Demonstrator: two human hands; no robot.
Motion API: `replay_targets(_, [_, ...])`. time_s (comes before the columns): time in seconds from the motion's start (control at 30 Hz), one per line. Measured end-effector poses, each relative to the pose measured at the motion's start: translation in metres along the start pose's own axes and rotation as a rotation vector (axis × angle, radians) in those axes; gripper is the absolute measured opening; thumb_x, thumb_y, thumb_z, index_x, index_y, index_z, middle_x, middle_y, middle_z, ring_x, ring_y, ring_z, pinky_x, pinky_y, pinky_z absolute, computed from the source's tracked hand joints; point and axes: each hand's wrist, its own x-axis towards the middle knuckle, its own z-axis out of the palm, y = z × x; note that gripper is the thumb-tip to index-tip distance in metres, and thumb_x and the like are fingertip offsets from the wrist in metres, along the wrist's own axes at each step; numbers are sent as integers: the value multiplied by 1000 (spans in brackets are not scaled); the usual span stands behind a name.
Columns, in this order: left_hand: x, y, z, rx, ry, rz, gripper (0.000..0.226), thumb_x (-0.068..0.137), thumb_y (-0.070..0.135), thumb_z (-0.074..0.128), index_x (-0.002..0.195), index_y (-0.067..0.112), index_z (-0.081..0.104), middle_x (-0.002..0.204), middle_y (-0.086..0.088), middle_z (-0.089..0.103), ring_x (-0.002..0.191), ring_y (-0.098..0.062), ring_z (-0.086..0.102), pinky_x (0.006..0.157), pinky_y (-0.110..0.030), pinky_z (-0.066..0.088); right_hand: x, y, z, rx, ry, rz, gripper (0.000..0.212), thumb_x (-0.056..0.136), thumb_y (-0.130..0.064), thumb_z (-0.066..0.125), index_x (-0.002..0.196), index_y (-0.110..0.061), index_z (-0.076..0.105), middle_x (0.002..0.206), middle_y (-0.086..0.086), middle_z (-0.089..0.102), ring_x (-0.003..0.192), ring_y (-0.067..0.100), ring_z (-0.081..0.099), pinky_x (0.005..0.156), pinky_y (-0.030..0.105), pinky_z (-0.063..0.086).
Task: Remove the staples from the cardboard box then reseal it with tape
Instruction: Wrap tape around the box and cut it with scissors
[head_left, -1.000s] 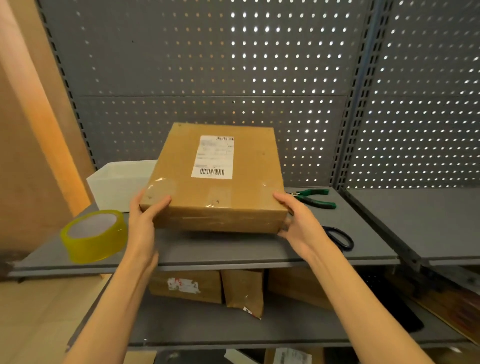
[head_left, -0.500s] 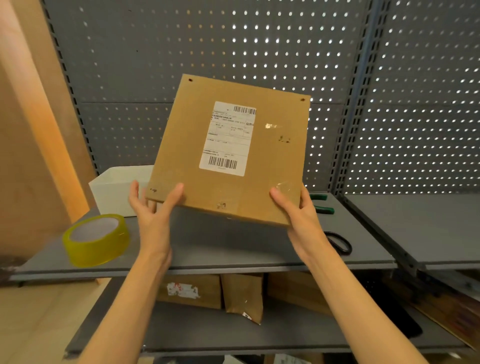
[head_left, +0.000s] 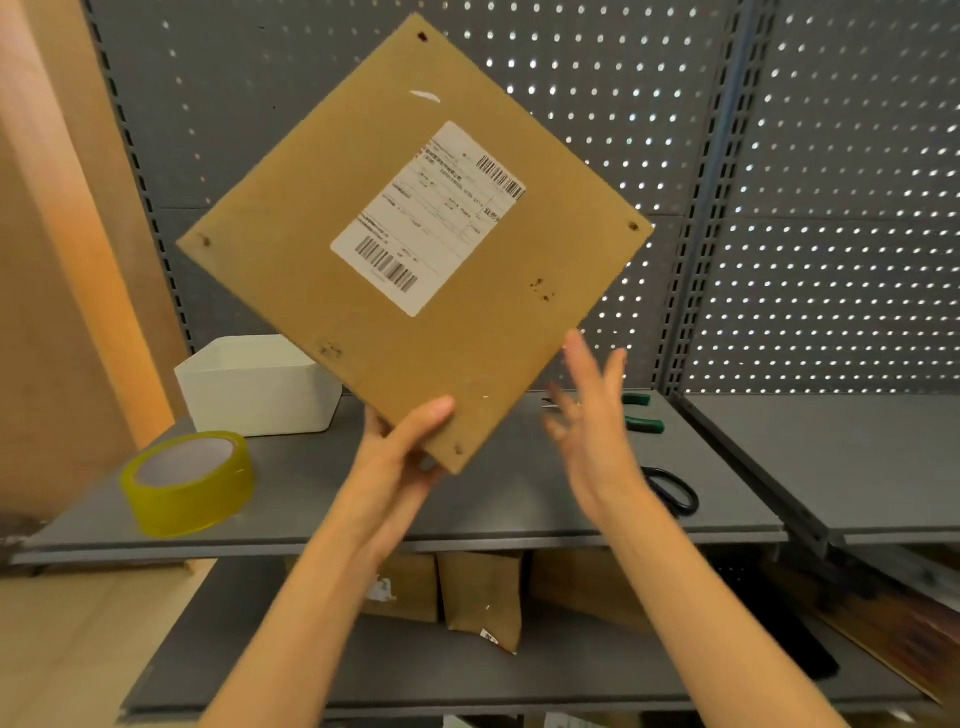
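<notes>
Head view: cardboard box (head_left: 415, 249) is up in the air above the shelf (head_left: 467, 514), turned diamond-wise, label face toward camera. Left hand (head_left: 400, 457) grips its lowest corner, thumb on the front face, fingers behind. Right hand (head_left: 592, 415) is off the box, just right of its lower-right edge, fingers spread and straight, holding nothing.

Handling, my read: flat, stiff, probably light since one hand carries it by a corner. Plain cardboard gives fair grip; leftover tape patches may be slick. Better hold is two opposite edges. Dark marks at corners could be staples or holes, can't tell.

Tape roll (head_left: 189, 480) left of the left hand; pliers (head_left: 641, 413) and scissors (head_left: 672, 488) right of the right hand.
</notes>
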Motion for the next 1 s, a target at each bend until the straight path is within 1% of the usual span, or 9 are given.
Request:
replay_targets(0.07, [0, 18, -15, 57, 2, 36, 96, 43, 25, 89, 130, 21, 48, 118, 2, 66, 101, -14, 66, 75, -29, 57, 9, -18, -17, 8, 60, -59, 117, 67, -60, 70, 147, -36, -11, 155, -7, 16, 139, 14, 28, 115, 44, 24])
replay_targets(0.2, [2, 50, -35, 79, 46, 80, 24, 61, 13, 63, 81, 20, 76, 83, 8, 73, 75, -6, 68, 66, -18, 56, 22, -27, -38, -88, -37, -63, 100, 67, -60, 63, 149, -36, 11, 143, -15, 35, 135, 9, 34, 114, 37, 25])
replay_targets(0.3, [3, 59, -41, 154, 34, 73, 33, 78, 7, 52, 67, 25, 78, 81, 7, 73, 72, -7, 69, 61, -18, 55, 20, -19, -39, -127, -189, -9, 74, 75, -52, 62, 140, -26, 39, 129, -6, 59, 118, 14, 57, 98, 37, 46])
replay_targets(0.43, [3, 60, -37, 265, 53, 109, 37, 88, 18, 47, 72, 31, 78, 86, 9, 73, 79, -6, 67, 70, -25, 54, 11, -8, -36, -47, -165, 11, 66, 74, -51, 62, 133, -25, 48, 120, -2, 65, 106, 14, 64, 79, 30, 55])
replay_targets(0.57, [7, 55, -38, 106, 128, 203, 23, 81, 46, 59, 92, 29, 71, 87, 8, 65, 83, -13, 58, 79, -35, 44, 9, 1, -29, 90, -104, -3, 74, 73, -57, 64, 138, -28, 42, 127, -1, 61, 113, 18, 60, 85, 34, 54])
replay_targets(0.67, [5, 39, -31, 51, 90, 122, 46, 47, 59, 81, 86, 38, 68, 108, 1, 57, 105, -23, 55, 91, -39, 44, 5, 10, -19, 150, -114, 17, 70, 77, -52, 58, 141, -35, 35, 132, -2, 56, 118, 17, 56, 92, 41, 52])
replay_targets(0.73, [1, 25, -17, 117, 1, 30, 68, 40, 59, 84, 100, 36, 65, 123, -5, 57, 115, -27, 56, 95, -43, 46, 0, 18, -10, 186, -151, 52, 73, 75, -50, 61, 141, -38, 31, 133, -3, 55, 119, 18, 55, 92, 44, 51])
replay_targets(0.83, [1, 12, 1, 136, -48, 18, 95, 52, 57, 80, 133, 23, 45, 114, -3, 62, 95, -14, 66, 73, -30, 55, -7, 32, 1, 180, -232, 96, 80, 74, -46, 68, 142, -38, 27, 134, -1, 54, 117, 18, 57, 95, 44, 50])
replay_targets(1.0, [2, 21, -1, 178, 57, 105, 38, 78, 49, 54, 109, 29, 59, 100, 3, 66, 95, -15, 61, 81, -32, 51, 0, 24, -11, 204, -92, 96, 125, 49, -57, 83, 149, -32, 11, 137, 2, 51, 121, 22, 54, 102, 50, 43])
